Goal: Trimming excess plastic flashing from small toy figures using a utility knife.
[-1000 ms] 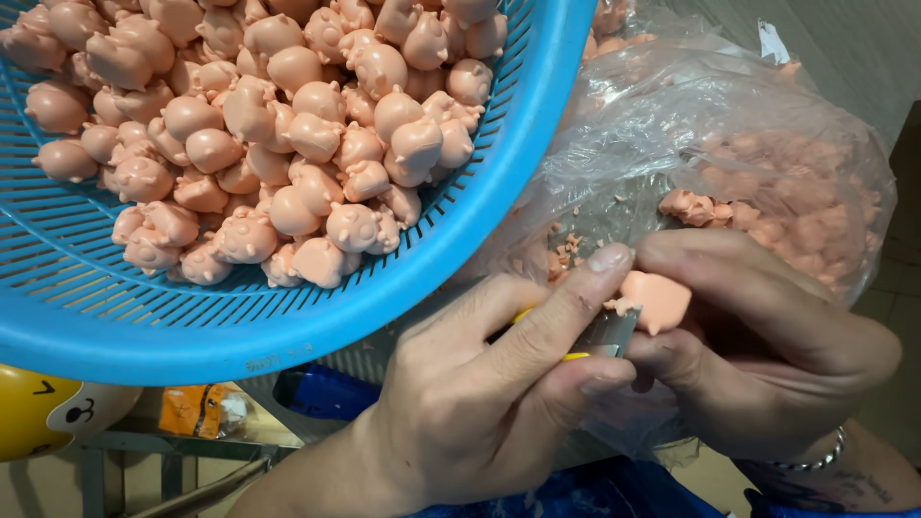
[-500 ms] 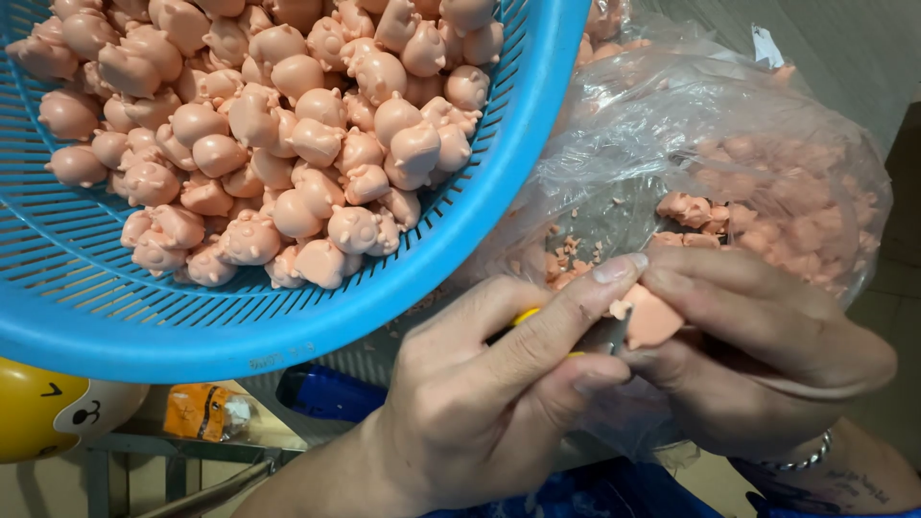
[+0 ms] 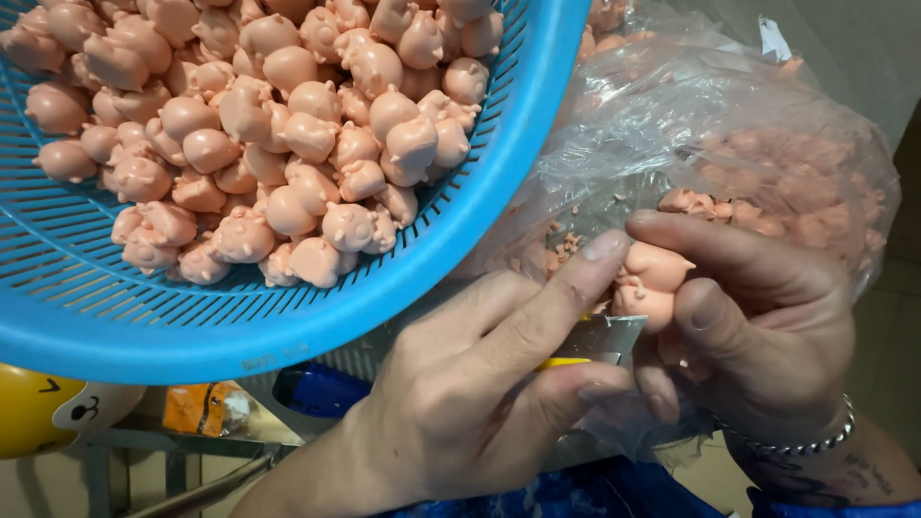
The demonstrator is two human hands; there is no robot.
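My right hand (image 3: pixel 758 326), with a metal bracelet at the wrist, grips a small pink rubber pig figure (image 3: pixel 650 278) between thumb and fingers. In my left hand (image 3: pixel 480 393) is a small knife with a yellow handle (image 3: pixel 561 364). Its metal blade (image 3: pixel 609 338) lies right under the pig, and my left forefinger reaches up to touch the figure. Both hands are in front of a clear plastic bag (image 3: pixel 729 144) holding pink pieces and trimmings.
A large blue perforated plastic basket (image 3: pixel 460 240) at upper left holds several of the same pink pig figures (image 3: pixel 288 144). Below its rim are a yellow rounded toy (image 3: pixel 38 417), an orange object (image 3: pixel 197 408) and blue cloth (image 3: pixel 576 494).
My right hand has turned the pink pig and raised it slightly, so its rounded body shows now. My left forefinger has stretched further up onto it. The basket stays put.
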